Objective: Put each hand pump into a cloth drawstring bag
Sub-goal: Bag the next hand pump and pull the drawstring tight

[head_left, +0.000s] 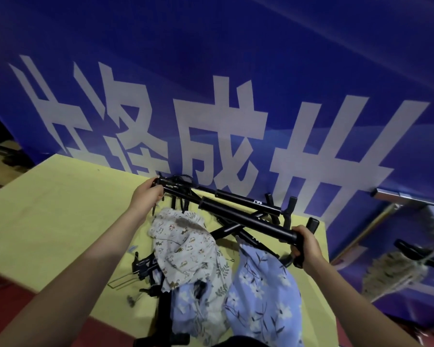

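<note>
Yellow-green covering lies over the table [55,221], which stands against a blue banner [236,71] printed with large white characters. Heaped on the table are cloth bags: a white one with small animal prints [186,246], and a blue one with white flowers [263,284] just to its right; more blue floral cloth [186,304] lies crumpled below the white one. Black pumps lie partly under and behind this cloth: one [248,201] rests along the banner's foot, and the base of another [145,265] pokes out at the left of the white bag, beside a thin wire piece [120,281]. To the right, off the table, a mop head [396,269] leans by the banner.

Both bare forearms reach forward over the heap. The raised pump [246,221] is held across, above the bags, sloping down to the right. The left hand [148,194] grips its foot end near the banner, fingers curled round the black metal. The right hand [306,246] is wrapped tight round the T-handle at the other end.
</note>
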`<state>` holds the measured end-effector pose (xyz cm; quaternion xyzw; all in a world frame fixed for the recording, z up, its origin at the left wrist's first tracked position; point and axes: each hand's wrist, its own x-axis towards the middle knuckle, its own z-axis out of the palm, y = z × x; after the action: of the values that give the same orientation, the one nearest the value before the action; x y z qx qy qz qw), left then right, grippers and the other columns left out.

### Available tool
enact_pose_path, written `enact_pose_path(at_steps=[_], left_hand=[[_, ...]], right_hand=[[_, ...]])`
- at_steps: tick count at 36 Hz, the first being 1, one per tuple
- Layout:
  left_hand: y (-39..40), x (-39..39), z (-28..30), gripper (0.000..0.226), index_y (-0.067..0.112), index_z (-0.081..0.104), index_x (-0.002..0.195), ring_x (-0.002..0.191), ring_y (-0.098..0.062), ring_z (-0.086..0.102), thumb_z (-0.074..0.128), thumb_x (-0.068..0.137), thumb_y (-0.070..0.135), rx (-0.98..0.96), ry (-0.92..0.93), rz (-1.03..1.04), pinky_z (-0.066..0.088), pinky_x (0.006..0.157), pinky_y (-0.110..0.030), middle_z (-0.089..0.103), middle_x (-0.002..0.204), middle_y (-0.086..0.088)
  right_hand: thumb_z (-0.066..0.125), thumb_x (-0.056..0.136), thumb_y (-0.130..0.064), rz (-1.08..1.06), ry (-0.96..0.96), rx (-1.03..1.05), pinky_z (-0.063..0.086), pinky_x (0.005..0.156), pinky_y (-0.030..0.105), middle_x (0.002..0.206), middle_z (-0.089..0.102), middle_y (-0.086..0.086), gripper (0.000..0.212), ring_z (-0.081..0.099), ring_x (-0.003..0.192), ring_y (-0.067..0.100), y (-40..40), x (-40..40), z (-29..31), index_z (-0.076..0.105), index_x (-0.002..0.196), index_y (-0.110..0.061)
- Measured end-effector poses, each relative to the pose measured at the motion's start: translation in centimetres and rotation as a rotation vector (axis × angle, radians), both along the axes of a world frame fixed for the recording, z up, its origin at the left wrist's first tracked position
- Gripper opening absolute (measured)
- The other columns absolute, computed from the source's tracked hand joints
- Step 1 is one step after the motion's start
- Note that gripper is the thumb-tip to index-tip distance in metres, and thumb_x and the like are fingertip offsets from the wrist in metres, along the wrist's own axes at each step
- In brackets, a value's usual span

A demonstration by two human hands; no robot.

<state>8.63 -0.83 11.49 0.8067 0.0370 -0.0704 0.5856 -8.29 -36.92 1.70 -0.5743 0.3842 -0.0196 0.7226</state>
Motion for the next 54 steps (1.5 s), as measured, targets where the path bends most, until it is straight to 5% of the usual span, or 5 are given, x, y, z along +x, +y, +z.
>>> enact_pose_path(at_steps=[6, 26, 37, 42, 54], left_hand=[[-1.7, -0.9, 1.9, 0.044, 0.042, 0.065, 0.091, 0.069, -0.015, 0.046, 0.044, 0.084, 0.004, -0.064, -0.075, -0.024, 0.044, 0.077, -0.032, 0.057, 0.069, 0.008], [-4.3, -3.4, 0.2, 0.056, 0.026, 0.046, 0.142, 0.093, -0.013, 0.060, 0.049, 0.089, 0.008, -0.125, -0.038, -0.037, 0.048, 0.077, -0.026, 0.066, 0.107, 0.008], [-6.9, -6.1, -0.1, 0.063, 0.020, 0.012, 0.154, 0.141, -0.035, 0.029, 0.026, 0.101, 0.051, -0.982, 0.091, 0.534, 0.032, 0.112, -0.051, 0.020, 0.158, -0.012], [-8.7, -7.1, -2.1, 0.066, 0.017, 0.025, 0.150, 0.131, -0.034, 0.045, 0.043, 0.097, 0.051, -0.875, 0.250, 0.163, 0.037, 0.109, -0.050, 0.038, 0.148, -0.020], [-5.2, -4.2, 1.3, 0.014, 0.012, 0.051, 0.095, 0.045, -0.015, 0.045, 0.061, 0.092, 0.020, -0.885, 0.142, 0.090, 0.046, 0.049, -0.028, 0.048, 0.060, -0.001]], right_hand=[[0.047, 0.092, -0.025, -0.043, -0.140, 0.084, 0.026, 0.034, 0.020, 0.068, 0.065, 0.020, 0.020, 0.027, 0.033, 0.013, 1.5, 0.8, 1.1, 0.044, 0.077, -0.012], [0.048, 0.092, -0.027, -0.015, -0.134, 0.118, 0.026, 0.035, 0.021, 0.079, 0.066, 0.022, 0.018, 0.029, 0.033, 0.013, 4.1, 1.6, 1.7, 0.047, 0.090, -0.009], [0.054, 0.093, -0.028, 0.029, -0.175, 0.039, 0.027, 0.040, 0.026, 0.050, 0.037, 0.006, 0.026, 0.033, 0.035, 0.016, 7.0, 3.3, 3.5, 0.054, 0.073, -0.010], [0.060, 0.094, -0.028, 0.206, -0.271, -0.142, 0.041, 0.043, 0.024, 0.046, 0.049, 0.003, 0.025, 0.045, 0.038, 0.015, 10.0, 3.1, 5.3, 0.057, 0.080, -0.008], [0.068, 0.088, -0.035, 1.201, -0.105, -0.831, 0.038, 0.100, 0.027, 0.147, 0.039, 0.001, 0.075, 0.043, 0.127, 0.014, 11.2, 3.2, 3.6, 0.027, 0.151, -0.026]])
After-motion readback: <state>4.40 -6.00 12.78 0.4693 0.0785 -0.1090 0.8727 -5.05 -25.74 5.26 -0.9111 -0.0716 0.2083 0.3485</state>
